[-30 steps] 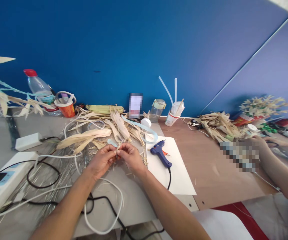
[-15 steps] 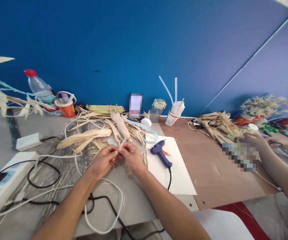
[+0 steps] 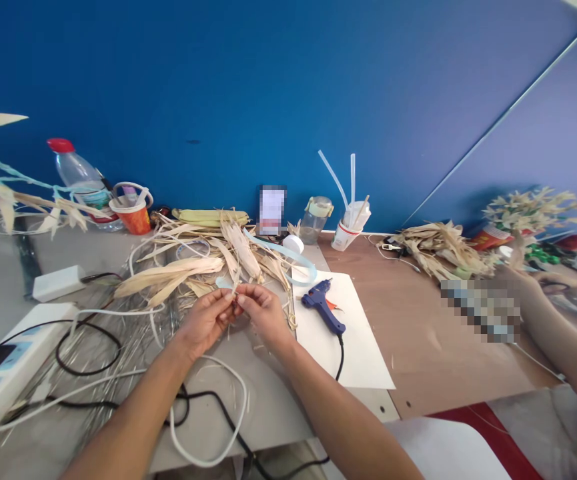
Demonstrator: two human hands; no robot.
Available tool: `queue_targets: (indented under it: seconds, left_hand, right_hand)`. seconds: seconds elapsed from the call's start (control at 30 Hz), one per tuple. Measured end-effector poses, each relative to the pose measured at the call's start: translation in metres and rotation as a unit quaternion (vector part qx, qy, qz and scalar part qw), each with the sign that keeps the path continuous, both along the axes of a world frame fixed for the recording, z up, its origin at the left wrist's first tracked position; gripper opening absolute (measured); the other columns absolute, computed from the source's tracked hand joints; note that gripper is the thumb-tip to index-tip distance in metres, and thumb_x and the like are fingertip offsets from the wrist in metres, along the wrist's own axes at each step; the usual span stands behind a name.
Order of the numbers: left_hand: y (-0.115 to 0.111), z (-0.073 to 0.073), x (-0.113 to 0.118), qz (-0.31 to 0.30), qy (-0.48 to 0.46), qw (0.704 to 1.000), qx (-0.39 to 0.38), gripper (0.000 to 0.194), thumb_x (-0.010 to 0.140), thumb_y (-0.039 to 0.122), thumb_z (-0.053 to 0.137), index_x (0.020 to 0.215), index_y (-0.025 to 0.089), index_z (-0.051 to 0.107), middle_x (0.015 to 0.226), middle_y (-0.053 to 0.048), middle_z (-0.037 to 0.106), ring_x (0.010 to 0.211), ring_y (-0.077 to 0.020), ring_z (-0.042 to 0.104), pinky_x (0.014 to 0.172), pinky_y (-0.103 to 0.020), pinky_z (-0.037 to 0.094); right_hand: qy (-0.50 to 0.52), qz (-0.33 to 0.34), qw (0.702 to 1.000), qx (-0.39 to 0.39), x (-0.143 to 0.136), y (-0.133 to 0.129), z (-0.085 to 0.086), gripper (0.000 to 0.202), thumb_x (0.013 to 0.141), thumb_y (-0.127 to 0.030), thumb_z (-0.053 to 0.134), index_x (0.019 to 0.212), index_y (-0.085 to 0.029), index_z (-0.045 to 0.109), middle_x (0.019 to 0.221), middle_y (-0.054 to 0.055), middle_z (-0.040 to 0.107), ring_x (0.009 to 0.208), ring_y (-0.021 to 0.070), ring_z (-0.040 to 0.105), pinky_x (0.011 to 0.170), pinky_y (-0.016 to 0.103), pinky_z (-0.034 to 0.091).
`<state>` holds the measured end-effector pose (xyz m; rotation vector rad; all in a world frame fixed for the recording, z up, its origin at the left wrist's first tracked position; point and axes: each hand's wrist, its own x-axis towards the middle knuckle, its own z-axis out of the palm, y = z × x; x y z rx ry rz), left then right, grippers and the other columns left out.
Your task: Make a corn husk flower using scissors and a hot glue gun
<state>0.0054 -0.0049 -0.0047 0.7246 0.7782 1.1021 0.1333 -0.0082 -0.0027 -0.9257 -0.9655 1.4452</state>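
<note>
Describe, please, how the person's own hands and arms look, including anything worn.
The left hand and right hand are ungloved. The left forearm and right forearm are bare, with no sleeve in view. I see no watch or bracelet.

Pale strip, dry and fibrous-looking; corn husks, papery, matt and ridged; glue gun, smooth blue plastic; sheet, matt white paper; bottle, clear glossy plastic, with red plastic cap; power strip, smooth white plastic; brown tabletop, wood-look, smooth with dull sheen.
</note>
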Motion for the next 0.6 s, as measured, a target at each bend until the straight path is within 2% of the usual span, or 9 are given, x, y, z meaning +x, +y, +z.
queue_targets:
  seconds: [0.13,0.27,0.43,0.6]
  left_hand:
    - [0.0,-0.002,-0.001,0.001,-0.017,1.0,0.014,0.017,0.072,0.025,0.076,0.074,0.013,0.064,0.062,0.001,0.056,0.048,-0.0037,0.039,0.047,-0.016,0.036]
    - [0.0,0.0,0.001,0.022,-0.036,0.999,0.014,0.02,0.071,0.025,0.077,0.073,0.014,0.06,0.067,0.002,0.055,0.047,-0.0028,0.039,0.045,-0.016,0.035]
    - [-0.001,0.004,0.002,0.031,-0.043,0.999,0.009,0.023,0.069,0.024,0.078,0.073,0.014,0.057,0.066,0.003,0.053,0.045,-0.002,0.036,0.045,-0.015,0.033]
    - [-0.002,0.005,0.003,0.024,0.011,0.999,0.027,0.026,0.07,0.031,0.076,0.07,0.014,0.057,0.063,0.004,0.051,0.043,-0.002,0.033,0.044,-0.016,0.029]
  right_hand:
    - [-0.03,-0.031,0.999,-0.008,0.002,0.001,-0.001,0.02,0.07,-0.027,0.065,0.087,-0.017,0.064,0.056,-0.004,0.059,0.052,0.0104,0.051,0.053,0.023,0.042]
    - [-0.04,-0.057,0.998,0.001,0.008,0.002,0.002,0.016,0.072,-0.032,0.063,0.078,-0.017,0.063,0.054,-0.004,0.055,0.047,0.0083,0.046,0.048,0.021,0.036]
    - [-0.048,-0.052,0.997,0.001,0.01,0.003,0.001,0.034,0.077,-0.049,0.059,0.069,-0.016,0.061,0.055,-0.003,0.052,0.045,0.0079,0.043,0.046,0.022,0.034]
    - [-0.055,-0.052,0.996,0.043,0.012,0.005,0.001,0.028,0.078,-0.046,0.061,0.08,-0.018,0.062,0.054,-0.005,0.051,0.05,0.0097,0.044,0.052,0.023,0.035]
